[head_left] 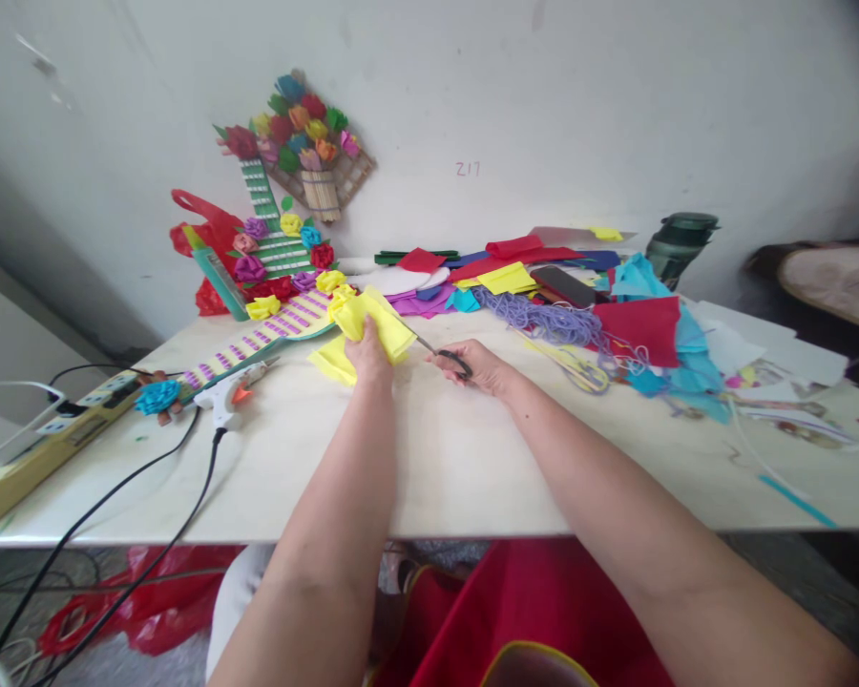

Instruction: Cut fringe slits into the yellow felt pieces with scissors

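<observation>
Holding yellow sheet [395, 334] left, scissors [438, 353] right, in bare hands [369, 357]

A broad, cream-coloured, flat-topped table [472, 468] spans the frame, carrying a long yellowish power strip [55, 447] at far left, white plastic glue gun [221, 399] left of centre, thin blue strip [797, 500] lower right.
</observation>
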Available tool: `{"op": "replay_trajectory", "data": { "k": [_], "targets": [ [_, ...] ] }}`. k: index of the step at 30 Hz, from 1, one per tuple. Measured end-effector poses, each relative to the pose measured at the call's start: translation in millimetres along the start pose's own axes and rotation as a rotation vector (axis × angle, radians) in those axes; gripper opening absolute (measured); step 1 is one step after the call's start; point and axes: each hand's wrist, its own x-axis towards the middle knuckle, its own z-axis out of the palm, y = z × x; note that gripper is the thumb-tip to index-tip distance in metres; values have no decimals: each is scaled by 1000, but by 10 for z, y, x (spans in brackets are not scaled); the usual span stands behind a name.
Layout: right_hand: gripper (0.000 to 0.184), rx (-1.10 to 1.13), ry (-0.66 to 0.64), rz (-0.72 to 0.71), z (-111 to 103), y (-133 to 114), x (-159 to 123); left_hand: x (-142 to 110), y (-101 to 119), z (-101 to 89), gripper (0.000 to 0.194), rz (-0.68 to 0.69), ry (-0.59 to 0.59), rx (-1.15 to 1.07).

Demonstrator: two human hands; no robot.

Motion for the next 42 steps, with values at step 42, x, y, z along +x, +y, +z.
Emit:
{"op": "replay_trajectory", "data": {
  "k": [42],
  "targets": [
    [36, 14, -4, 56, 12, -46, -50, 0, -49, 10, 33, 15, -40, 46]
  ]
}}
